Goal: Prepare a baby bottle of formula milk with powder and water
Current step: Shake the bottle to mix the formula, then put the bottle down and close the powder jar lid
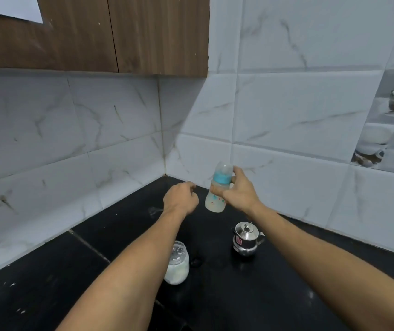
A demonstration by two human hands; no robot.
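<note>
In the corner of a black counter (110, 237), under white marbled wall tiles (287, 111) and a brown wood cabinet (124, 32):

Item 1. Bottle (217, 187): clear plastic body with small coloured print, teal collar, clear domed cap on top. Held in the air above the counter, close to the right-hand wall, tilted a little with its top leaning right. Pale, cloudy liquid shows in its lower part. Slightly blurred.

Item 2. Right hand (240, 191): wrapped round the bottle's middle, thumb across the front, fingers behind near the collar. Bare forearm reaches in from lower right.

Item 3. Left hand (180, 198): just beside the bottle on its left, not touching it. Fingers curled in to a loose fist, nothing seen in it. Bare forearm reaches in from lower left.

Item 4. Jar (178, 263): clear glass, standing upright on the counter beside the left forearm, white powder in it. Its mouth looks lidless, though the blur leaves that uncertain.

Item 5. Steel pot (246, 238): small, shiny, lid with knob on, a spout or handle at its right, a pink sticker on its front. Upright on the counter below the right hand, well apart from the jar.

Item 6. Small dark object (194, 261): on the counter between jar and pot, nearer the jar; too dim to identify.

Item 7. Picture tiles (387, 130): cups and bowls printed, far right of the wall.
</note>
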